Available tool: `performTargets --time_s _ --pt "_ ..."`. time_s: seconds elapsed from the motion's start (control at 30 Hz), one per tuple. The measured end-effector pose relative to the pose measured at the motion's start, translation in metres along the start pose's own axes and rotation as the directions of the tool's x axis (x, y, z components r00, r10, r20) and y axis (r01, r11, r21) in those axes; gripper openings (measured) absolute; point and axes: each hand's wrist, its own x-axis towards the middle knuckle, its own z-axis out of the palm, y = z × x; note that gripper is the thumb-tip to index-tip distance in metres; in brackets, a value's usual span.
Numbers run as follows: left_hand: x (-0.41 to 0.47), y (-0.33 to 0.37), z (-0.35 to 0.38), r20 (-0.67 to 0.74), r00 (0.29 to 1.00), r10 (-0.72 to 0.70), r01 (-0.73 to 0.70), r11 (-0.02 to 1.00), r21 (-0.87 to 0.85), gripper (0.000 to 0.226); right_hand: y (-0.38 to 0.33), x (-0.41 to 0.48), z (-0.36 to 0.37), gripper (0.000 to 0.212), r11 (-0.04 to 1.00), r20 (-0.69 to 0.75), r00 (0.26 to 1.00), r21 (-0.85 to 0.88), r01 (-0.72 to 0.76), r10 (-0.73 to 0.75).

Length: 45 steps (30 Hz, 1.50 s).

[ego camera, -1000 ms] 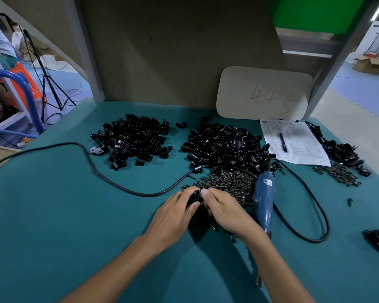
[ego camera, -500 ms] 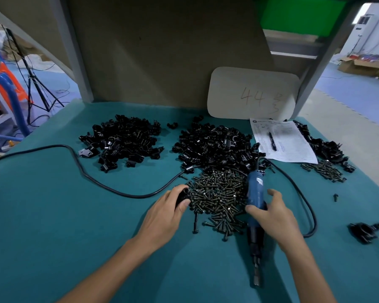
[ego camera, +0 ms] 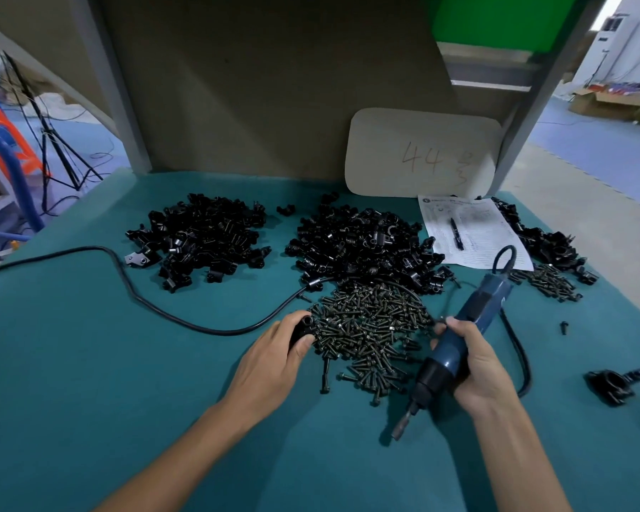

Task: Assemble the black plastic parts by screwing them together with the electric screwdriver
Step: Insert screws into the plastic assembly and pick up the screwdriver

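Note:
My left hand (ego camera: 270, 360) grips a small black plastic part (ego camera: 303, 327) at the left edge of the screw pile (ego camera: 370, 327). My right hand (ego camera: 473, 367) holds the blue electric screwdriver (ego camera: 462, 338) lifted off the table, its bit (ego camera: 403, 424) pointing down and toward me. Two heaps of black plastic parts lie behind: one at the left (ego camera: 200, 242), one in the middle (ego camera: 363, 245). The screwdriver's black cable (ego camera: 145, 301) runs off to the left.
A paper sheet with a pen (ego camera: 473, 230) lies at the back right, beside another heap of parts (ego camera: 547, 245) and a smaller screw pile (ego camera: 547, 282). An assembled black part (ego camera: 612, 384) sits at the right. A white board (ego camera: 422, 153) leans on the back wall.
My right hand left the part, took hold of the screwdriver and lifted it off the table. My left hand kept the part beside the screws.

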Motion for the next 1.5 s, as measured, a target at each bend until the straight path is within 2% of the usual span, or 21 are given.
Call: performTargets --time_s 0.1,0.2,0.43,0.63,0.73,0.97,1.13,1.5 --pt "0.000 0.000 0.000 -0.001 1.000 -0.001 0.001 1.000 0.008 0.049 0.003 0.001 0.002 0.029 0.986 0.098 0.995 0.168 -0.012 -0.005" --pt "0.001 -0.001 0.001 0.003 1.000 -0.002 0.002 1.000 0.021 0.049 0.004 0.003 0.003 0.022 0.951 0.135 0.990 0.308 -0.012 -0.032" --pt "0.001 0.000 0.001 0.021 1.000 0.015 -0.017 0.997 0.081 0.046 0.006 0.007 0.012 0.034 0.861 0.071 0.997 0.508 0.002 -0.044" --pt "-0.001 0.003 -0.001 0.047 0.998 0.033 -0.039 0.991 0.131 0.045 0.009 0.009 0.020 0.070 0.913 -0.060 0.998 0.406 0.041 -0.017" --pt "-0.001 0.007 -0.003 0.079 0.995 0.058 -0.072 0.981 0.183 0.049 0.016 0.012 0.020 0.074 0.914 -0.064 0.997 0.400 0.071 -0.049" --pt "-0.002 0.013 -0.002 0.157 0.982 0.102 -0.142 0.951 0.273 0.059 0.031 0.017 0.024 0.069 0.940 -0.006 0.996 0.329 0.088 -0.091" --pt "-0.002 0.013 -0.003 0.164 0.982 0.090 -0.126 0.965 0.228 0.056 0.032 0.019 0.022 0.068 0.935 0.016 0.993 0.341 0.101 -0.113" --pt "-0.005 0.012 -0.005 0.176 0.980 0.094 -0.121 0.982 0.148 0.056 0.033 0.014 0.018 0.049 0.932 0.111 0.987 0.356 0.070 -0.116"
